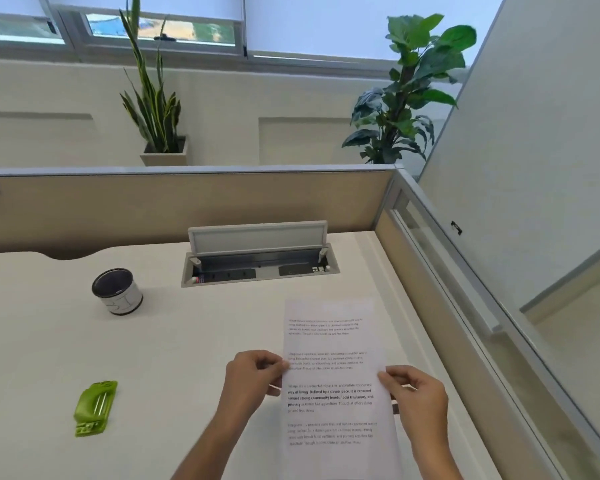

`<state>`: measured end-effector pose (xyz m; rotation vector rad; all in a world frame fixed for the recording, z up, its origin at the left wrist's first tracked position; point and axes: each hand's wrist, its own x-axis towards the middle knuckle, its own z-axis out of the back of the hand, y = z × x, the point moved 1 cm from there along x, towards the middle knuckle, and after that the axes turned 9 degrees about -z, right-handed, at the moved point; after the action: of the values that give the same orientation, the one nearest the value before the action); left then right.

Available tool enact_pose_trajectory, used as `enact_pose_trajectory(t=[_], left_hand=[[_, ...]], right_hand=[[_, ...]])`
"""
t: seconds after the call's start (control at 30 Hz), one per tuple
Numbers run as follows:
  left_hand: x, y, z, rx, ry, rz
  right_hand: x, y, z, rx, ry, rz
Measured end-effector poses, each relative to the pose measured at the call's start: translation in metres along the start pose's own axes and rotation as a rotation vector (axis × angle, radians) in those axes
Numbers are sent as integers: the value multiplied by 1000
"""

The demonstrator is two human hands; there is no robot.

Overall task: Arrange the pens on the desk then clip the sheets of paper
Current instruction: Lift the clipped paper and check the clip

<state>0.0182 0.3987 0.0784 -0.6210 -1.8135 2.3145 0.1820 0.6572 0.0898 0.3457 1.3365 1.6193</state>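
White printed sheets of paper (pixel 336 375) are lying between your hands near the worktop's (pixel 187 341) right edge; your left hand (pixel 253 375) and right hand (pixel 416 393) are pinching their side edges.

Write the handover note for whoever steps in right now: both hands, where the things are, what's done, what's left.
Left hand: pinching the left edge of the sheets of paper.
Right hand: pinching the right edge.
The sheets are held over the desk, printed side up.
Green clip tool: lying on the desk to the left, untouched.
Pen cup: back left; no pens visible anywhere.
Left: clip the sheets.
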Motion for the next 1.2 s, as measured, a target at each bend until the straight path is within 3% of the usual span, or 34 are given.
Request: enact_pose_trajectory(t=[0.5, 1.2], left_hand=[[40, 46, -123, 21, -105, 221], [46, 75, -143, 134, -177, 299]], right_hand=[[135, -38, 34, -170, 130, -78], [155, -82, 22, -358, 163, -161]])
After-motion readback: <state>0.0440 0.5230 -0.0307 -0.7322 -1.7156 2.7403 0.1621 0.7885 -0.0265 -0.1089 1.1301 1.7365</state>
